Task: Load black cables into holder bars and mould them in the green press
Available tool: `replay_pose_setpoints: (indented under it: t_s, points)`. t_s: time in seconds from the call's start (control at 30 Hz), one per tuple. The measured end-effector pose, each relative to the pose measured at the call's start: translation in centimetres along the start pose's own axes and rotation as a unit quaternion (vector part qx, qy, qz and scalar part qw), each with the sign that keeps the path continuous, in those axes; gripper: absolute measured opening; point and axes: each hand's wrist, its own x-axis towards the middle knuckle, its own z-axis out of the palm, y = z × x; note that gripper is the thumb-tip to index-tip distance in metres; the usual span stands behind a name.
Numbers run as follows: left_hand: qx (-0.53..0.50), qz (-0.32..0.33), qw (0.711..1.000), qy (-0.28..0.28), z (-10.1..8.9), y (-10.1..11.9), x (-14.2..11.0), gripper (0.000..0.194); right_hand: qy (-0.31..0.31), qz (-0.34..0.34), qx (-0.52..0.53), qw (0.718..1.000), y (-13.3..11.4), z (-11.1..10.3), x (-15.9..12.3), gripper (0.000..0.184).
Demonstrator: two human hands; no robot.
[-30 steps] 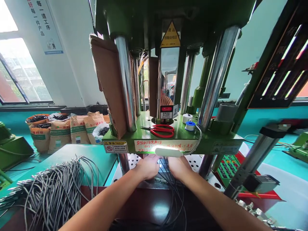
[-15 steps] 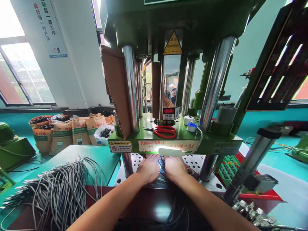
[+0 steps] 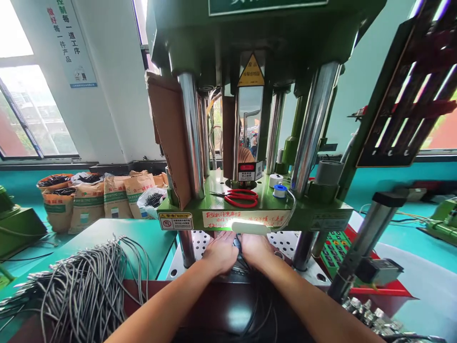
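Note:
My left hand (image 3: 222,252) reaches under the raised plate (image 3: 307,219) of a green press, its fingers stretched forward over the lower mould area. Close beside it, my right hand (image 3: 254,250) reaches in too, its fingers hidden by the lamp and glare. Dark cables (image 3: 240,247) run between the two hands and hang down over the front edge. What the fingertips touch cannot be made out. Below the hands lies a dark metal mould part (image 3: 238,276), on a perforated metal plate (image 3: 177,262).
Red-handled scissors (image 3: 241,197) and a blue-rimmed tape spool (image 3: 280,191) lie on the press plate. A lit lamp (image 3: 250,228) hangs at its front edge. Left is a heap of grey cables (image 3: 85,281); right, a button panel (image 3: 335,252) and metal connectors (image 3: 371,317). Steel columns (image 3: 193,138) flank the workspace.
The camera view has shifted slightly, so the press sits a little lower and further left. Both hands stay under the plate, close together, with little visible movement.

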Motion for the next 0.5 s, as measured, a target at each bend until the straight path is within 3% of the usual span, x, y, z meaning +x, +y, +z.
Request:
replay_pose_setpoints:
  t_s: [0.23, 0.5]
  points:
    - [0.020, -0.021, 1.000, 0.014, 0.9, 0.3, 0.4, 0.048, -0.010, -0.005, -0.001, 1.000, 0.9, 0.5, -2.4, 0.046]
    - [0.039, -0.034, 0.998, 0.029, 1.5, 0.8, 1.3, 0.042, -0.029, -0.012, 0.029, 0.999, 1.2, 1.1, -1.3, 0.039]
